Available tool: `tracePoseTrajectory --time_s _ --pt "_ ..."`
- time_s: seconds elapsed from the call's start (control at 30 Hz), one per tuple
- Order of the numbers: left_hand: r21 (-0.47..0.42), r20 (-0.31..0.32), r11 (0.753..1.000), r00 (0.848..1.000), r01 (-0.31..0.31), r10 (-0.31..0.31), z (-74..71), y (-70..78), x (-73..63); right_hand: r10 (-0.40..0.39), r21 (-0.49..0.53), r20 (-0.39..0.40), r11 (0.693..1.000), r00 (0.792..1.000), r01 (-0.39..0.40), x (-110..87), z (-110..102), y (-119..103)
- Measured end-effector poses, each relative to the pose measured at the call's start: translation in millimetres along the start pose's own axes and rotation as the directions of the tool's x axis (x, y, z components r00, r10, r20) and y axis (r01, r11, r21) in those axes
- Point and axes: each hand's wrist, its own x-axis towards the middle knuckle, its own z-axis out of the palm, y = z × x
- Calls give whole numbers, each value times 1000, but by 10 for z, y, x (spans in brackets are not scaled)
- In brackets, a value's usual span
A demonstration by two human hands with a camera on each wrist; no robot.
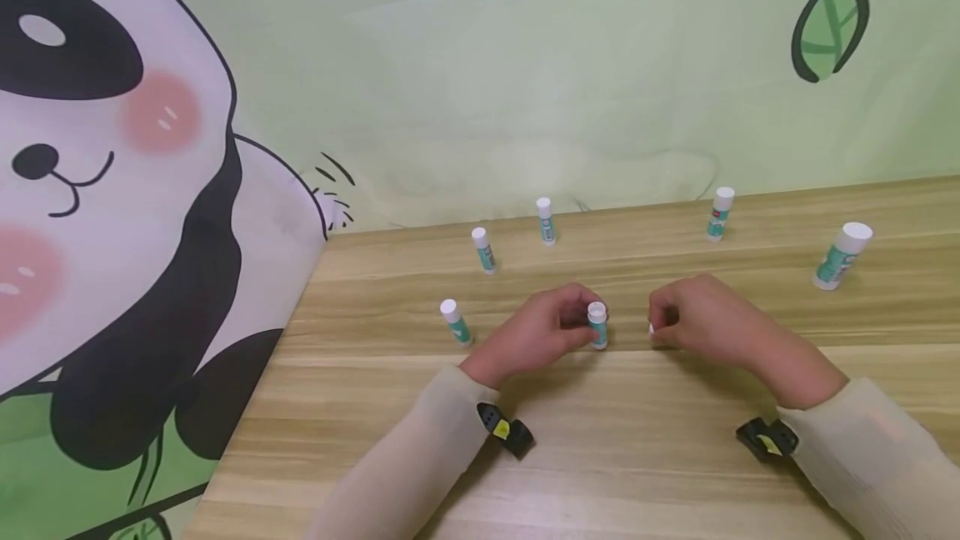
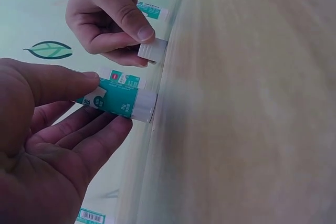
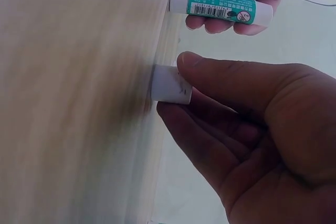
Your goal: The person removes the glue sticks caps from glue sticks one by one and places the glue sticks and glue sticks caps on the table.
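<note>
My left hand [image 1: 542, 330] holds an uncapped glue stick [image 1: 598, 330] upright between thumb and fingers, its white base at the tabletop. The green label and barcode show in the right wrist view, where the open white top of the glue stick [image 3: 226, 11] points away from the table. To the right, my right hand [image 1: 712, 322] pinches a small white cap [image 3: 170, 84] between thumb and fingertips. The cap sits low at the table surface, apart from the tube; in the head view the fingers mostly hide it.
Capped glue sticks stand upright around the hands: one at the left [image 1: 455, 322], two behind it [image 1: 484, 252] [image 1: 546, 222], another at the back right [image 1: 718, 215]. A thicker glue stick [image 1: 842, 257] stands far right. A panda-printed backdrop [image 1: 525, 90] borders the wooden table [image 1: 585, 473].
</note>
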Motion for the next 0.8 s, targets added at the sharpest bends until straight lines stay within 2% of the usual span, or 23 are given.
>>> tracePoseTrajectory --time_s 0.43,0.8 --pt "22 0 999 999 32 -32 -2 15 -3 -2 -12 13 1000 1000 3 5 -9 -3" --pt "15 4 1000 1000 9 -9 -2 0 -11 -44 -51 2 998 999 44 -2 -5 -24"
